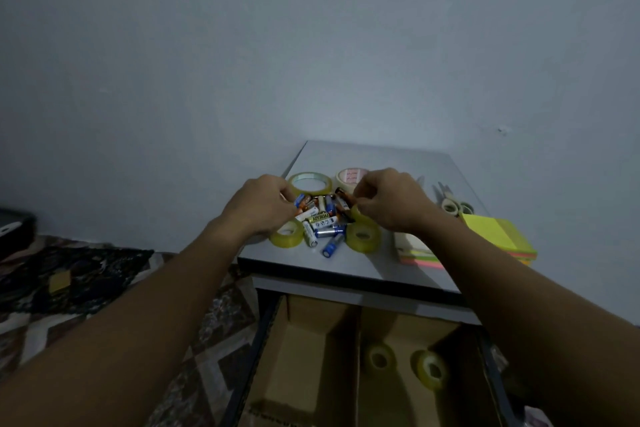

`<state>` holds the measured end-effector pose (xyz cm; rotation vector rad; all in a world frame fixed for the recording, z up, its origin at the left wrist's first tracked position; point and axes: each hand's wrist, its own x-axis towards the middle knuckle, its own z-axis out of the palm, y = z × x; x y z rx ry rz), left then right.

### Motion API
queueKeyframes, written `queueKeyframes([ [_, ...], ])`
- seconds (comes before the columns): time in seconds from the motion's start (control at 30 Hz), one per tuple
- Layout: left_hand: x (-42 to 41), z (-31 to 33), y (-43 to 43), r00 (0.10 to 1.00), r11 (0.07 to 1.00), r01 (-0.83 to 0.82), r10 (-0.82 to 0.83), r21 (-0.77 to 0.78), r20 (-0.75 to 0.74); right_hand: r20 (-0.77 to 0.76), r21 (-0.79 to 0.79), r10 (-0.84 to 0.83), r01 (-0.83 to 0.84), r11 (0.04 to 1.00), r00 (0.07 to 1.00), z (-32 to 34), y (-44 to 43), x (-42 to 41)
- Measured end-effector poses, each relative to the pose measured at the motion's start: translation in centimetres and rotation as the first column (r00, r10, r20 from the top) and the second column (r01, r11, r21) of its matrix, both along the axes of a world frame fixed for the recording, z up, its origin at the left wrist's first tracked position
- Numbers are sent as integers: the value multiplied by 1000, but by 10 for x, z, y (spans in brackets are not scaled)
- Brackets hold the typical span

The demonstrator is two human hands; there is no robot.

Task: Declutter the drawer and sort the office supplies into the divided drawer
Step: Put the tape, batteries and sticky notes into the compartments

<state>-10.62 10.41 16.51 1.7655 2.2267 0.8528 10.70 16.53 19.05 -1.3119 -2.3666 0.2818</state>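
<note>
A pile of several batteries (323, 220) lies on the grey cabinet top (346, 267). My left hand (263, 206) curls its fingers onto the pile's left side, and my right hand (391, 201) curls its fingers onto the dark batteries at the right side. Around the pile lie a large clear tape roll (310, 183), a cream tape roll (350, 176) and two small yellow tape rolls (287, 236) (363, 236). Below, the open drawer (263, 333) holds cardboard dividers (358, 350). Two yellow tape rolls (379, 359) (431, 369) lie in its right compartment.
Scissors (450, 203) lie at the right of the cabinet top, with stacks of neon sticky notes (495, 236) (414, 251) in front of them. A patterned rug (69, 288) with a yellow note (59, 281) covers the floor on the left. The wall is close behind.
</note>
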Motion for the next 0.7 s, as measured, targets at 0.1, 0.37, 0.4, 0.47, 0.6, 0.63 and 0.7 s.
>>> queueKeyframes([
  [0.1, 0, 0, 12, 999, 1000, -19, 18, -18, -46, 49, -10, 33, -33, 999, 998, -3, 13, -13],
  [0.37, 2, 6, 25, 996, 992, -14, 3, -123, -90, 204, 69, 59, -74, 995, 977, -12, 24, -35],
  [0.4, 1, 7, 25, 996, 991, -9, -2, -132, -86, 215, 68, 64, -81, 994, 974, -14, 25, -36],
  [0.47, 1, 9, 24, 997, 990, 0, -10, -140, -73, 192, 52, 81, -92, 994, 978, -16, 27, -38],
  [0.6, 3, 13, 24, 998, 989, 3, -12, -148, -63, 227, 69, 85, -103, 992, 970, -17, 27, -41],
  [0.63, 4, 13, 25, 998, 989, 2, -13, -150, -69, 237, 65, 89, -108, 992, 967, -17, 26, -42],
  [0.7, 5, 13, 25, 996, 989, 1, -14, -151, -86, 251, 45, 106, -121, 992, 962, -16, 24, -43],
])
